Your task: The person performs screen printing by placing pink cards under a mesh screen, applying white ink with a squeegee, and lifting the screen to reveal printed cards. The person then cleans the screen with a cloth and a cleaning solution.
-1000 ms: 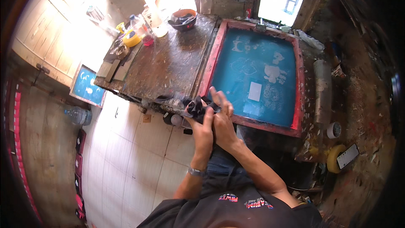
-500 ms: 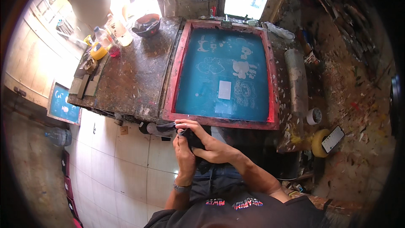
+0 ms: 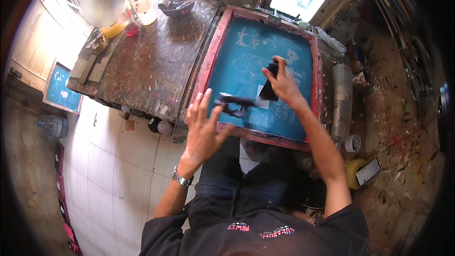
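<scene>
A silkscreen with a red wooden frame (image 3: 316, 66) and blue-green mesh (image 3: 227, 78) lies in front of me, showing pale cartoon figures. My right hand (image 3: 286, 84) is closed on a bunched black cloth (image 3: 269, 89) over the middle right of the mesh. A blurred, loose part of the cloth trails leftward toward my left hand. Fingers spread and holding nothing, my left hand (image 3: 201, 130) hovers by the frame's front left corner. A pale rectangle (image 3: 263, 102) on the mesh is partly covered by the cloth.
On the stained wooden table (image 3: 156, 52) at left stand a dark bowl (image 3: 177, 5), a plastic bottle (image 3: 142, 4) and yellow tape (image 3: 112, 30). To the right are a long roll (image 3: 341, 99), a white roll (image 3: 352, 143) and a phone (image 3: 368, 171). Another screen (image 3: 63, 88) leans at far left.
Both hands were together at the front edge, gripping the black cloth. They have parted: the right has carried the cloth forward over the mesh, and the left has let go and opened.
</scene>
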`<act>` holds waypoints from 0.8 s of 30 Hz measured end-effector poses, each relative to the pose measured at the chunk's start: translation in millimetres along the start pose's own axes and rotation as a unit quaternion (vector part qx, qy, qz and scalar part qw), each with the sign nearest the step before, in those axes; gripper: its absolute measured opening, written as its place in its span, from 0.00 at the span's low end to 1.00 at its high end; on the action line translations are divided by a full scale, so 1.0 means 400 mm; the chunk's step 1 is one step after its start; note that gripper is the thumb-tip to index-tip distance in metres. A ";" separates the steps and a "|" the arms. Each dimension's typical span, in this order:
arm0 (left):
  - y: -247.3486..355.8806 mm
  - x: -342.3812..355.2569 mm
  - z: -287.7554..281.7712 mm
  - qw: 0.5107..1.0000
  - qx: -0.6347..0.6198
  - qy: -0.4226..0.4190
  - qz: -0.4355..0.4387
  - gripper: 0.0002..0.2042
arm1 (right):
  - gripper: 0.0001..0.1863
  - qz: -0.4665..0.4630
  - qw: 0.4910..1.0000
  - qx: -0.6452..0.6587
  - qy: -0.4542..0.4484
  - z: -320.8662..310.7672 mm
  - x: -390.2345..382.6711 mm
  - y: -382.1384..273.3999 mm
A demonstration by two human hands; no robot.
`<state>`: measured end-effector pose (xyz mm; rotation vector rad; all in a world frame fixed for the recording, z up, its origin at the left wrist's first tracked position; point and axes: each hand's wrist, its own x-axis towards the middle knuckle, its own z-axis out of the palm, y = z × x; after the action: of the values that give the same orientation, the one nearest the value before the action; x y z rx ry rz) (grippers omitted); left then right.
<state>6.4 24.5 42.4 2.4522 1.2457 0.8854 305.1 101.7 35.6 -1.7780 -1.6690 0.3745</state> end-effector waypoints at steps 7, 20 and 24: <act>-0.053 0.026 0.038 0.977 -0.133 -0.081 -0.146 0.08 | 0.34 -0.144 0.954 0.112 -0.236 0.163 0.016 0.019; -0.147 0.054 0.079 0.962 -0.045 0.206 -0.173 0.10 | 0.07 -0.503 0.811 -0.227 -0.193 0.044 0.023 0.107; -0.142 0.058 0.090 0.964 -0.004 0.192 -0.185 0.12 | 0.09 -0.594 0.725 -0.135 -0.321 -0.034 -0.040 0.079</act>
<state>2.5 78.9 -3.3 1.9936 1.7479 1.2802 335.8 83.8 22.0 -0.3459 -3.0632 0.1234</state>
